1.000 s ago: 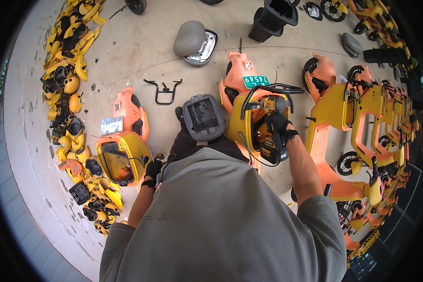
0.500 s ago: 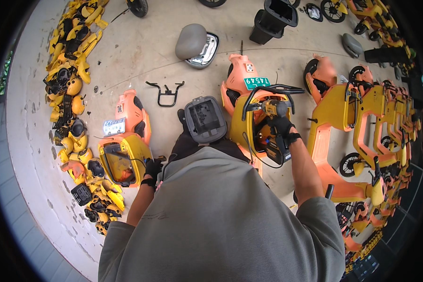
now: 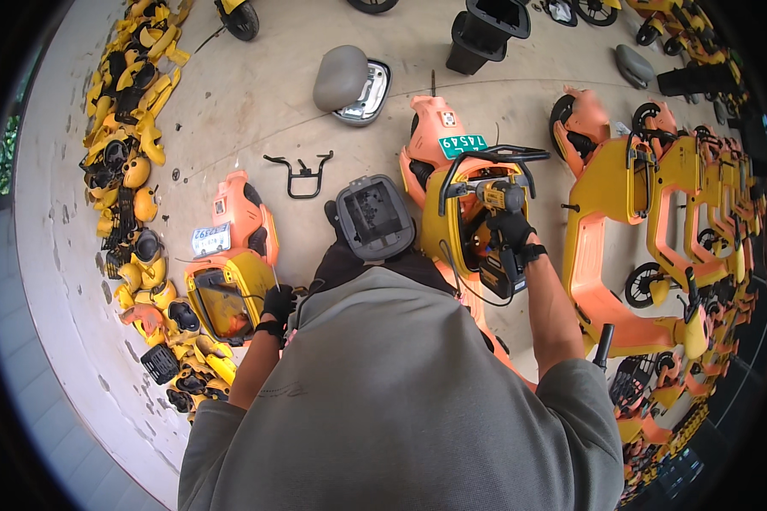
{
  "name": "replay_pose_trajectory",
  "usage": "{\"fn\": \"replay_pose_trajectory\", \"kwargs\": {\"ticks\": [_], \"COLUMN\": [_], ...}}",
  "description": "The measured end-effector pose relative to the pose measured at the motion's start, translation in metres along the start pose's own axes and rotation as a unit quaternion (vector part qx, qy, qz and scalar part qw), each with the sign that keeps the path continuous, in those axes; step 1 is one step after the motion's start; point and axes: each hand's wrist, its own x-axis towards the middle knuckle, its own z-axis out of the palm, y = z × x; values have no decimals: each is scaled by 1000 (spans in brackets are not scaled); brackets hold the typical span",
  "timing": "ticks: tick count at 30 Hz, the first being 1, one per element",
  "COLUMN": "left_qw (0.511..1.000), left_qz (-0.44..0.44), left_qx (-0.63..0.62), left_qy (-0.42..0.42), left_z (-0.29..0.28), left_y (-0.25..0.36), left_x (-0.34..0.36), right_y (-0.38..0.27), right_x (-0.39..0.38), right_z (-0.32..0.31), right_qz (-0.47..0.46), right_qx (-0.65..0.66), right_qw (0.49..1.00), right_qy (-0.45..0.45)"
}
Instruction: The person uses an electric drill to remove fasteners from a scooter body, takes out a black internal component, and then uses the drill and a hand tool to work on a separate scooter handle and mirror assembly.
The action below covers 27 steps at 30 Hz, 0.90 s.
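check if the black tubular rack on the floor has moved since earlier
No: the black rack lies in the same place relative to the grey rounded case.

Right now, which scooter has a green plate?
The scooter at which the right hand holds a drill: its plate is green, while the scooter by the left hand has a white one.

Yellow-and-black drill (image 3: 504, 197), orange-and-yellow scooter (image 3: 436, 189)

A pale floor (image 3: 222, 102) with dark smudges stretches beside a whitish wall (image 3: 64, 272) chipped in patches.
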Motion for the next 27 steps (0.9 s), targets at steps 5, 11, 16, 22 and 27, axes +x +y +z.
{"fn": "replay_pose_trajectory", "kwargs": {"ticks": [5,11,16,22,27], "left_qw": [999,979,927,880,866], "left_qz": [-23,121,353,411,353], "left_qx": [-46,129,129,190,320], "left_qy": [-6,103,-20,-143,-152], "left_z": [-3,-8,57,183,238], "left_y": [-6,106,251,349,364], "left_x": [14,54,100,131,157], "right_y": [11,33,64,112,145], "right_x": [-3,-23,-53,-104,-147], "right_z": [-4,0,4,25,47], "right_qz": [-1,-61,-97,-103,-81], "right_qx": [-15,27,108,203,204], "right_qw": [1000,997,985,959,953], "right_qy": [-11,32,91,169,207]}}
